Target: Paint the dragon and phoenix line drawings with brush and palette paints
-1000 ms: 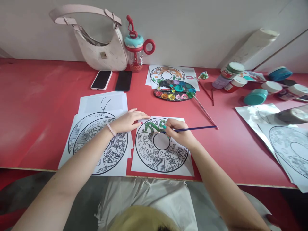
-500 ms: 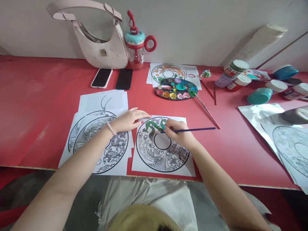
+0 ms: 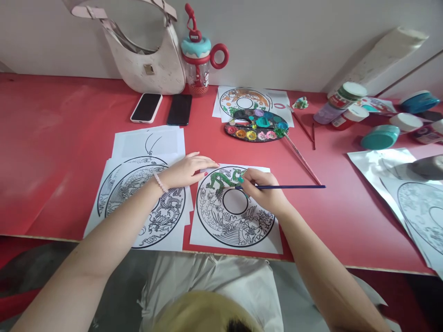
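My right hand (image 3: 265, 190) is closed round a dark blue paintbrush (image 3: 294, 186), its tip pointing left over a green-painted dragon on the printed sheet (image 3: 214, 235). The rest of that round dragon-and-phoenix design is uncoloured. My left hand (image 3: 188, 169) lies with fingers stretched out, fingertips at the sheet's upper left edge, wrist over a stack of printed sheets (image 3: 169, 240). Behind them is a black palette (image 3: 238, 134) with many colours, and a second brush (image 3: 304, 160) rests on its right end.
At the back stand a pale handbag (image 3: 148, 76) and a lidded cup (image 3: 197, 69), with two phones (image 3: 146, 108) in front. Paint jars (image 3: 380, 137) and more sheets (image 3: 377, 175) lie on the right. A partly orange drawing (image 3: 221, 99) is behind the palette.
My right hand and the paintbrush have shifted slightly right, and the brush tip has also moved a little right. My left hand stays by the sheet's edge. The view has shifted slightly.
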A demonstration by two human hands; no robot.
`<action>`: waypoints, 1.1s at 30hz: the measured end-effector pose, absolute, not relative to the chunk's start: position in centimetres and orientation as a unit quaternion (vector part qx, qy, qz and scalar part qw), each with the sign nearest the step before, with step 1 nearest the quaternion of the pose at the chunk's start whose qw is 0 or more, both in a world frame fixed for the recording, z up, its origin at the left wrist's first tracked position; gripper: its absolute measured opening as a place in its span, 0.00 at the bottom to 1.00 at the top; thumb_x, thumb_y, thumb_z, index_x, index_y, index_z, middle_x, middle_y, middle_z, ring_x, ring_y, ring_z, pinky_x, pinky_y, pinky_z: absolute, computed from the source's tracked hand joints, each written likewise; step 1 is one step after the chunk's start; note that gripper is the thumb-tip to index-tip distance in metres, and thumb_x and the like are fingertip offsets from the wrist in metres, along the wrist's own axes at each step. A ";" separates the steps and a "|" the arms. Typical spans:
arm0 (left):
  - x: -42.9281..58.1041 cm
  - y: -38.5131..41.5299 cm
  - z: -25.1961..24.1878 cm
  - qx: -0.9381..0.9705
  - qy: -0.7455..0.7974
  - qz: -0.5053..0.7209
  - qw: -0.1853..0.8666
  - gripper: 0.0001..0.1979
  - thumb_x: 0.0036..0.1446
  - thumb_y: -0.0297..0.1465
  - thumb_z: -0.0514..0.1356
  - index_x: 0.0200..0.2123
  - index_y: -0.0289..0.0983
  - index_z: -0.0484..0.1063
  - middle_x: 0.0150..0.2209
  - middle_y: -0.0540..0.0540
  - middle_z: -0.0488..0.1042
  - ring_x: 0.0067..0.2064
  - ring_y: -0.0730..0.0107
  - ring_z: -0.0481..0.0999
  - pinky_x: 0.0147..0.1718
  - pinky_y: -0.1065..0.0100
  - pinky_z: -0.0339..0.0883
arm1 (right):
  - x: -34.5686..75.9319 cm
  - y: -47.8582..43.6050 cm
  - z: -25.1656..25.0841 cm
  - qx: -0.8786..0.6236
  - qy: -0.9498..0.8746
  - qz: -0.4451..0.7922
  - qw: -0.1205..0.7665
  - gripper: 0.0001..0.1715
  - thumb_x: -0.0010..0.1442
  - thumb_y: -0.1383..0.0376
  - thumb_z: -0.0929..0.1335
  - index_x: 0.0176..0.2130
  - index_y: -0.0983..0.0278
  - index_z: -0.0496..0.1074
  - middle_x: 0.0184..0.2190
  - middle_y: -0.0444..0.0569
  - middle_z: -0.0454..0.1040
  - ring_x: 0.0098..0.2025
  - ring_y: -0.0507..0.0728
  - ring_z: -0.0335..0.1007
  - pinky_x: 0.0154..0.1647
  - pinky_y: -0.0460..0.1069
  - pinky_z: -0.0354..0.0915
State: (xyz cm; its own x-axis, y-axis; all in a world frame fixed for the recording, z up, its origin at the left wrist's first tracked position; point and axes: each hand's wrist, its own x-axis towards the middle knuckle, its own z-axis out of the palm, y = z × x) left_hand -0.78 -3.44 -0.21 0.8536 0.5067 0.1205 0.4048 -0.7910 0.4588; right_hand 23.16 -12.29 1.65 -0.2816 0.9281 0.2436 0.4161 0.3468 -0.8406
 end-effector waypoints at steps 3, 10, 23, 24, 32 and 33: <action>-0.7 -3.4 -0.3 0.939 0.243 0.120 0.212 0.23 0.61 0.22 0.54 0.57 0.46 0.63 0.55 0.50 0.70 0.57 0.71 0.67 0.62 0.53 0.47 | 23.2 -12.3 1.7 -0.448 -0.741 0.338 0.370 0.16 0.58 0.69 0.62 0.21 0.62 0.55 0.18 0.40 0.58 0.21 0.47 0.51 0.22 0.45 0.51; -0.7 -3.4 -0.3 0.939 0.244 0.116 0.214 0.23 0.61 0.22 0.54 0.57 0.46 0.63 0.55 0.49 0.69 0.57 0.71 0.67 0.62 0.53 0.46 | 23.2 -12.4 1.7 -0.456 -0.730 0.338 0.381 0.17 0.60 0.68 0.62 0.21 0.62 0.55 0.17 0.40 0.58 0.20 0.47 0.51 0.21 0.45 0.50; -0.7 -3.4 -0.2 0.939 0.239 0.119 0.217 0.23 0.60 0.21 0.53 0.57 0.46 0.64 0.55 0.49 0.70 0.57 0.71 0.67 0.62 0.53 0.46 | 23.1 -12.5 1.9 -0.438 -0.736 0.355 0.375 0.17 0.61 0.68 0.61 0.21 0.62 0.55 0.18 0.41 0.59 0.21 0.48 0.52 0.22 0.45 0.52; -0.7 -3.4 -0.2 0.939 0.239 0.120 0.217 0.23 0.60 0.21 0.53 0.56 0.46 0.64 0.55 0.50 0.70 0.57 0.71 0.67 0.62 0.54 0.46 | 23.1 -12.5 1.9 -0.428 -0.742 0.359 0.370 0.17 0.61 0.67 0.61 0.21 0.62 0.55 0.18 0.41 0.59 0.22 0.48 0.52 0.22 0.45 0.52; -0.7 -3.4 -0.1 0.941 0.235 0.122 0.213 0.22 0.60 0.21 0.52 0.55 0.44 0.65 0.55 0.50 0.70 0.57 0.71 0.67 0.62 0.55 0.47 | 23.1 -12.5 1.7 -0.444 -0.734 0.346 0.380 0.17 0.59 0.70 0.61 0.21 0.62 0.53 0.18 0.41 0.58 0.21 0.48 0.51 0.22 0.45 0.51; -0.7 -3.5 -0.1 0.941 0.235 0.122 0.212 0.22 0.60 0.22 0.52 0.55 0.44 0.65 0.55 0.50 0.70 0.57 0.71 0.67 0.62 0.55 0.47 | 23.1 -12.5 1.8 -0.445 -0.733 0.347 0.381 0.17 0.59 0.69 0.61 0.21 0.62 0.53 0.18 0.41 0.58 0.21 0.48 0.51 0.22 0.46 0.50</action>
